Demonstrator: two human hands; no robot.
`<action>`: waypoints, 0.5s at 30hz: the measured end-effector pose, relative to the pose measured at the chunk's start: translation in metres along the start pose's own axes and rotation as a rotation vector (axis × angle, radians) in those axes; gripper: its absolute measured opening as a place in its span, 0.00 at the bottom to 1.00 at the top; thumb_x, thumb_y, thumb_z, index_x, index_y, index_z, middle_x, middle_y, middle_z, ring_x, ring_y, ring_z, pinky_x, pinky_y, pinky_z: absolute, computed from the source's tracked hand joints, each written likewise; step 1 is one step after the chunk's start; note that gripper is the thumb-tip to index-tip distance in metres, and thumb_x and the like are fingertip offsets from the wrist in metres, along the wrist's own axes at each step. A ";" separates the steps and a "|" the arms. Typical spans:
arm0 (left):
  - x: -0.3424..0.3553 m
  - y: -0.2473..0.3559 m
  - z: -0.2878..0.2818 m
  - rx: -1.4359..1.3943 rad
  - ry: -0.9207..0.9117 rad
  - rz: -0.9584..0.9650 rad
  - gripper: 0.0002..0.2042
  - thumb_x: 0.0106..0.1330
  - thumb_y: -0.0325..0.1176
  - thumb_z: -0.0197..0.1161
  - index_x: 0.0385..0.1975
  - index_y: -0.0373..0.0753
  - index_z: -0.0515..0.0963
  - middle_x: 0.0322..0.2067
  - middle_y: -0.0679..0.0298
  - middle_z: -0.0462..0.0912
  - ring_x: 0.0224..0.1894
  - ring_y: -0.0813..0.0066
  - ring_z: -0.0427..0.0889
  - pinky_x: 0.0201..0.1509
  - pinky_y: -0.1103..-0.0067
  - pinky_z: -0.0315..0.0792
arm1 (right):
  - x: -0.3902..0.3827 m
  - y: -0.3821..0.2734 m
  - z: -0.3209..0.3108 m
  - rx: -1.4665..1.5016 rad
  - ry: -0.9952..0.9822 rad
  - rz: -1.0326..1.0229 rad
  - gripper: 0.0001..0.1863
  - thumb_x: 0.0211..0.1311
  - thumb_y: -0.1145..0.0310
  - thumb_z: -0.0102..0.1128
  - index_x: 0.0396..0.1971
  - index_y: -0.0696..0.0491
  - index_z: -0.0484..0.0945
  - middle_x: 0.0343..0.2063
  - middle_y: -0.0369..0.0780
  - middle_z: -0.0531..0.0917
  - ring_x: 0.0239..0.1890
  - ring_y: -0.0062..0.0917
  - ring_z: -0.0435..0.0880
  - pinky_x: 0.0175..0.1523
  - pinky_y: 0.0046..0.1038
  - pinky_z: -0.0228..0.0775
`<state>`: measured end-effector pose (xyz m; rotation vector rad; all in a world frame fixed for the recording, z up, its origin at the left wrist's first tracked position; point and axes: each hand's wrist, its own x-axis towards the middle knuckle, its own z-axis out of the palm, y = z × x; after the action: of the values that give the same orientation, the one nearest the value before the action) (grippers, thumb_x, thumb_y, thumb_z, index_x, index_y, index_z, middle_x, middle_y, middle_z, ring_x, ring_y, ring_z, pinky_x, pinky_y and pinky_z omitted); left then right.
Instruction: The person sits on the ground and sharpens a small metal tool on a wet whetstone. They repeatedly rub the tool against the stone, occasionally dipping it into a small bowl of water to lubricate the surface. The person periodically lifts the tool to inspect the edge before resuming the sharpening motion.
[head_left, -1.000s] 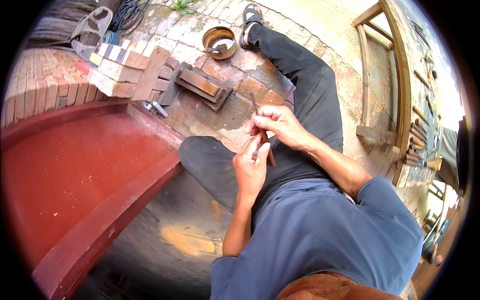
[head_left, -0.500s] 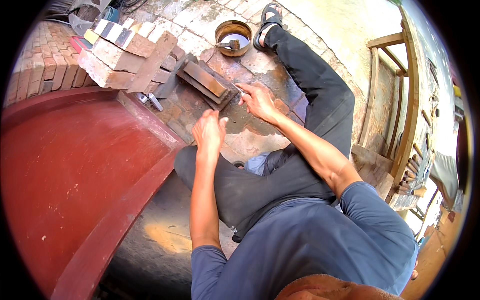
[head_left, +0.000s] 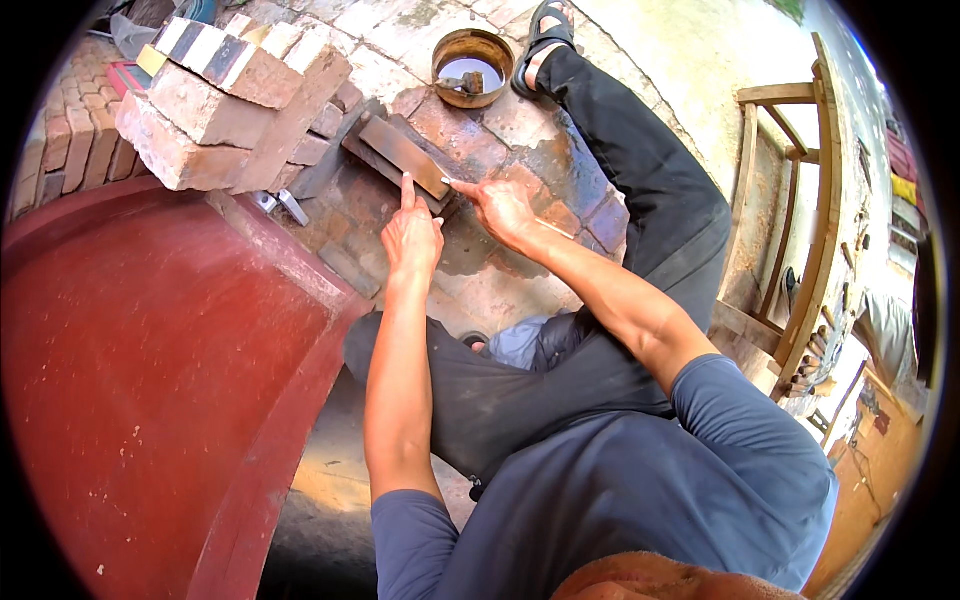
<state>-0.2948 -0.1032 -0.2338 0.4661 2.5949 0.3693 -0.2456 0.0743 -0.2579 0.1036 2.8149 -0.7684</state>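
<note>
A brown whetstone (head_left: 405, 155) rests on a dark block (head_left: 375, 163) on the wet paving. My left hand (head_left: 412, 240) is beside its near edge, the index finger stretched out with its tip at the stone. The other fingers curl under, and I see nothing held in them. At the near end of the stone is my right hand (head_left: 505, 212), its index finger pointing left. Those remaining fingers close around a slim tool, whose pale thin handle (head_left: 555, 229) sticks out past the wrist; the front of that tool is hidden.
Beyond the stone stands a round basin (head_left: 470, 45) with liquid and a brush (head_left: 466, 84). Stacked bricks (head_left: 215, 105) rise at the left, above a red panel (head_left: 150, 380). A wooden frame (head_left: 825, 180) is at the right. My sandalled foot (head_left: 545, 45) is near the basin.
Both hands have moved up to the stone. My left index finger has straightened, and my right hand has turned so that the thin handle shows behind its wrist. The view has shifted slightly.
</note>
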 end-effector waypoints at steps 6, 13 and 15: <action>0.006 -0.008 0.004 0.010 0.041 0.075 0.11 0.62 0.34 0.70 0.36 0.31 0.80 0.77 0.58 0.57 0.45 0.48 0.86 0.49 0.59 0.79 | 0.002 -0.004 0.011 -0.141 -0.066 -0.019 0.28 0.65 0.73 0.51 0.65 0.42 0.76 0.37 0.50 0.87 0.37 0.44 0.88 0.44 0.42 0.81; 0.026 0.013 -0.016 -0.006 0.023 0.207 0.18 0.70 0.38 0.58 0.58 0.43 0.81 0.76 0.68 0.59 0.60 0.55 0.80 0.55 0.61 0.79 | -0.005 0.003 -0.020 -0.203 -0.061 -0.088 0.14 0.69 0.63 0.51 0.50 0.48 0.80 0.30 0.46 0.87 0.33 0.41 0.89 0.36 0.45 0.81; 0.025 0.027 -0.004 0.027 -0.162 0.091 0.18 0.67 0.39 0.66 0.54 0.41 0.82 0.79 0.71 0.51 0.53 0.52 0.84 0.52 0.61 0.79 | -0.017 0.022 0.003 -0.007 -0.031 0.031 0.15 0.72 0.62 0.48 0.52 0.46 0.80 0.30 0.48 0.86 0.33 0.44 0.88 0.37 0.46 0.81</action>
<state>-0.3101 -0.0697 -0.2313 0.5998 2.4300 0.3141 -0.2259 0.0915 -0.2674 0.1322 2.7794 -0.7474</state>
